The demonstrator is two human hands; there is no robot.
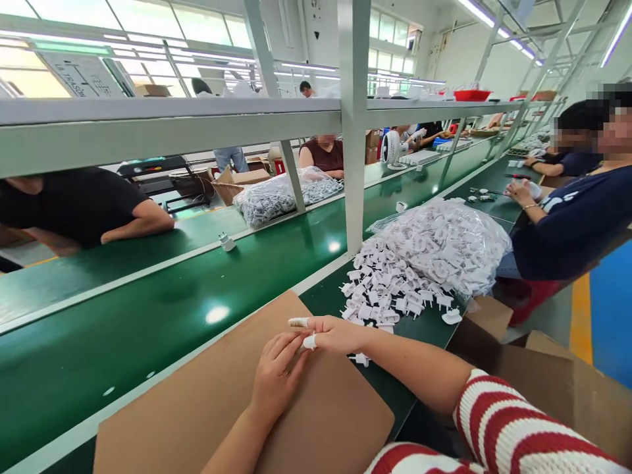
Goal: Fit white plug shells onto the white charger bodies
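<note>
My left hand [279, 368] and my right hand [338, 334] meet above a brown cardboard sheet [197, 401]. White finger covers [309, 341] sit on the thumb and index finger of my right hand; the index one looks stained brown. The fingers of my left hand are curled together, their tips against the right thumb and index finger. Whatever lies between the fingertips, if anything, is hidden. Just beyond my right hand spreads a heap of white plastic plug pieces [390, 286] with pins. A few lie close to my right wrist.
A clear bag of white parts [444, 243] adjoins the heap. A green conveyor belt [257, 263] carries a lone white plug [227, 241]. A metal post [353, 131] supports the overhead shelf [172, 135]. Co-workers sit at right and across; open cardboard boxes [533, 382] stand lower right.
</note>
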